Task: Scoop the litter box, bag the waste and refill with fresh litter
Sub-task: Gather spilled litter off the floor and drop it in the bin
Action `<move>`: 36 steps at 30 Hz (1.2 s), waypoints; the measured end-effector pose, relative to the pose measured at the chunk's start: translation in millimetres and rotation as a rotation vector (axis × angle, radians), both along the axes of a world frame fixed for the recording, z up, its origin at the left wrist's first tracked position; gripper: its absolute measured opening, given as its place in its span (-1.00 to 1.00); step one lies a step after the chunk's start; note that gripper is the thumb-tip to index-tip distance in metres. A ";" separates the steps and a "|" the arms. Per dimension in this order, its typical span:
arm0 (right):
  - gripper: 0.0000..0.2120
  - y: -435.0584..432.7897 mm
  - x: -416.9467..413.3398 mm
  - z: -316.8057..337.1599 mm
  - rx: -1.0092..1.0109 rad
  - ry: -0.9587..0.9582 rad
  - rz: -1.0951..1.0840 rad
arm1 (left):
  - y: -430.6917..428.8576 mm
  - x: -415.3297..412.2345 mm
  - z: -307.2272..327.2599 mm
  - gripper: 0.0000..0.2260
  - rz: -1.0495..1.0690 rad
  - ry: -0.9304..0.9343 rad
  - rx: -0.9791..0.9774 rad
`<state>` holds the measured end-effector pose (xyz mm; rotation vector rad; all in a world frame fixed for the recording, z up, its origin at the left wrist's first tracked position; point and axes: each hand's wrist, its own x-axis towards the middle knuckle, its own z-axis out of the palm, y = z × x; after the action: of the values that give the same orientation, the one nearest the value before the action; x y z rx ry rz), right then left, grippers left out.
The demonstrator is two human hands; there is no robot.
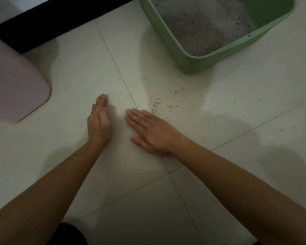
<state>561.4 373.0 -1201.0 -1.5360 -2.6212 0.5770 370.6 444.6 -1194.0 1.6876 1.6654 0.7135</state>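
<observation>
The tiled floor (69, 76) carries one green litter box (180, 55) (top right, with grey litter (201, 36) inside) and one pink bin (16, 82) at left. Two hands, fingers straight and holding nothing: the left hand (99, 122) stands on edge like a wall, the right hand (148, 133) lies flat, probably to sweep the spilled grains (155, 106) beside it.

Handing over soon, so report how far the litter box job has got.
Looks done: the green litter box holds litter, paler and heaped at the back, perhaps fresh. In hand: the right hand lies flat beside spilled grains, and the left hand stands on edge, likely gathering them. Left: clearing those grains. No scoop or bag shows, so bagging cannot be judged.
</observation>
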 end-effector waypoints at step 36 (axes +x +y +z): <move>-0.36 -51.2 170.6 1.3 0.069 0.099 -0.992 | 103.3 119.0 2.2 -0.39 -0.549 0.417 0.028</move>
<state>732.0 321.7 -1199.7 -2.3603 -1.4588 0.4197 489.6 547.9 -1191.9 2.2902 1.3336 0.1242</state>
